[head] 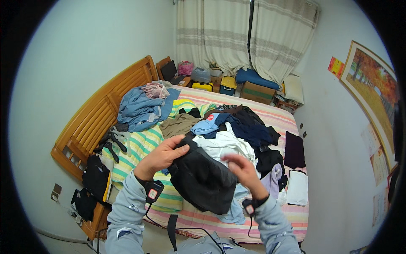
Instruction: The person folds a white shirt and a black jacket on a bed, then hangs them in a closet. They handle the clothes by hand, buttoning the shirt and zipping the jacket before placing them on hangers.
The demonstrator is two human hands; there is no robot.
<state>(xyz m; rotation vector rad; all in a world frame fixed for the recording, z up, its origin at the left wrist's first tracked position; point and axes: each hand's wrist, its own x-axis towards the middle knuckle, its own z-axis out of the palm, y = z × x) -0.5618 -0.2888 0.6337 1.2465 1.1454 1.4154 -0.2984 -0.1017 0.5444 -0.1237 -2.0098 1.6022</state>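
Note:
A black garment [203,177], partly bunched, hangs over the near side of the bed. Its upper left corner is pinched between the thumb and fingers of my left hand [163,155]. At its right edge is my right hand [242,171], blurred, with loosely bent fingers that appear to hold nothing. Behind the garment lies a heap of loose clothes: a white shirt [222,143], a light blue piece [204,125] with a red patch, navy clothing [253,131] and an olive-brown garment [179,125]. Pale blue cloth [236,206] shows beneath the black garment.
On the bed's right edge lie a folded dark garment [295,150] and a folded white one [297,188]. Hangers [115,143] rest by the wooden headboard [108,111]. Blue bedding [142,108] is piled at the far left. Cables run from both wrist devices.

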